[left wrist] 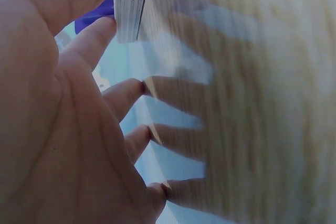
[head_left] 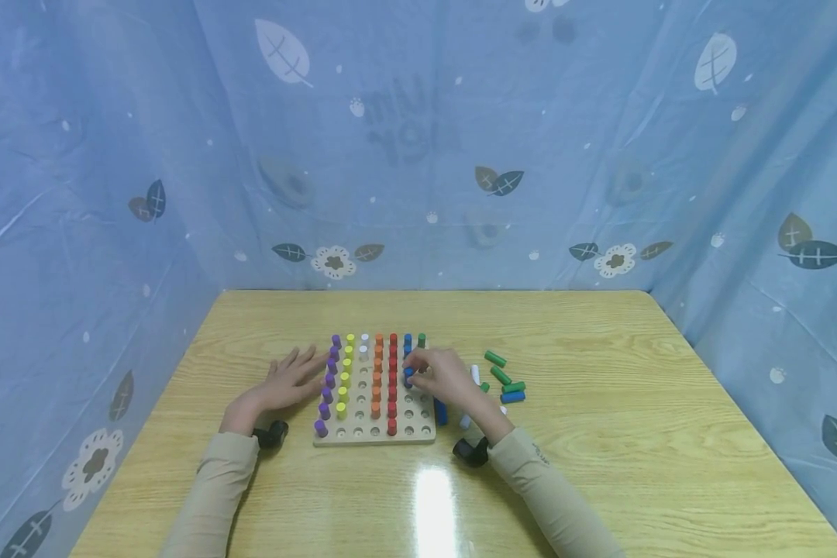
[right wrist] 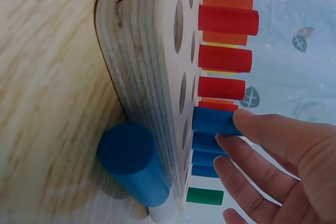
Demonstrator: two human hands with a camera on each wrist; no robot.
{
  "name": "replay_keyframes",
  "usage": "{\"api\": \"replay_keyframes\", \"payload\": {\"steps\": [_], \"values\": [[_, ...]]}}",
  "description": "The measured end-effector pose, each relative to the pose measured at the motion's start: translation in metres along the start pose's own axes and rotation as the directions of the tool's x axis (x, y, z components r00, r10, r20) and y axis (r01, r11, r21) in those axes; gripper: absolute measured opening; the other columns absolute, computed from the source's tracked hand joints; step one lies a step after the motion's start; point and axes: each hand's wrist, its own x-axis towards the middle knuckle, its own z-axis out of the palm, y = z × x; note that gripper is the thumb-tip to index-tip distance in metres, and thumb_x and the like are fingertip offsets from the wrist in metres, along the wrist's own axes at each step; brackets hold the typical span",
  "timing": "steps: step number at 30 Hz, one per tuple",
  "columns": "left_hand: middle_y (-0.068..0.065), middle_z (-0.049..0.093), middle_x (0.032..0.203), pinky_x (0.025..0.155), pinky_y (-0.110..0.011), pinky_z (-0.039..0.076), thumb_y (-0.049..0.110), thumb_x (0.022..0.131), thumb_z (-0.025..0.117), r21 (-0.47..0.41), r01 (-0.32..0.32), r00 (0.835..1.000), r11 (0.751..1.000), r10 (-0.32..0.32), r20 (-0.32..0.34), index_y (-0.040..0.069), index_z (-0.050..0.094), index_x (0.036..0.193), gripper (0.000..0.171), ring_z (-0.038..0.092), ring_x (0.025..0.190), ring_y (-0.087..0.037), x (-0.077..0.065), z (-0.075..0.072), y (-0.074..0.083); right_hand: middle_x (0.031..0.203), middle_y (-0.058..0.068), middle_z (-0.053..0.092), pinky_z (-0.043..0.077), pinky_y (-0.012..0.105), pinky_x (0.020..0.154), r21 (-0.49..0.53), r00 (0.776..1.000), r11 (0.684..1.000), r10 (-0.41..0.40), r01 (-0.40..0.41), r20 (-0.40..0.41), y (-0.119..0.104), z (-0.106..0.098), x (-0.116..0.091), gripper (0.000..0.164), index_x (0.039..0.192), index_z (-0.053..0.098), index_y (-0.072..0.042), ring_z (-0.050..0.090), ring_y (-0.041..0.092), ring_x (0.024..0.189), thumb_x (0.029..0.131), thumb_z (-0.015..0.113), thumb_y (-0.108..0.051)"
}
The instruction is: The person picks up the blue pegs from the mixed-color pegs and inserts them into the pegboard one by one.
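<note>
A wooden pegboard (head_left: 375, 442) stands in the middle of the table, with columns of purple, yellow, white, orange, red, blue and green pegs. My right hand (head_left: 449, 378) is over its right side, pinching the top of an upright blue peg (right wrist: 212, 121) between thumb and index finger. That peg's lower end is at the board's face, lined up with other blue pegs behind it. The left hand (head_left: 286, 385) lies spread on the table, its fingertips right at the board's left edge, close to the purple pegs (head_left: 327, 395).
Right of the board lie several loose pegs: green ones (head_left: 500, 375), a blue one (head_left: 512, 397), and a white one (head_left: 475, 374) partly behind my right hand. Another blue peg (right wrist: 131, 156) lies against the board's right side. A patterned blue curtain (head_left: 418, 194) surrounds the table.
</note>
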Motion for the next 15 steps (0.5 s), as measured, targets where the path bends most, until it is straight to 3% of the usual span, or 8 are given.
{"api": "replay_keyframes", "payload": {"steps": [15], "values": [[-0.019,0.008,0.154,0.103,-0.068,-0.013,0.049,0.095,0.04,0.009,-0.002,1.0,1.0,0.002,0.001,0.018,0.023,0.148,0.063,-0.005,0.138,-0.046,-0.0003,0.0006,0.0003,0.095,-0.004,0.069,0.05,0.02,0.07,0.004,1.0,1.0,-0.002,0.002,0.0,-0.0029,0.0,-0.0007,0.018,0.101,0.066,-0.017,0.062,0.008,0.082,0.083,0.07,-0.019]]}}
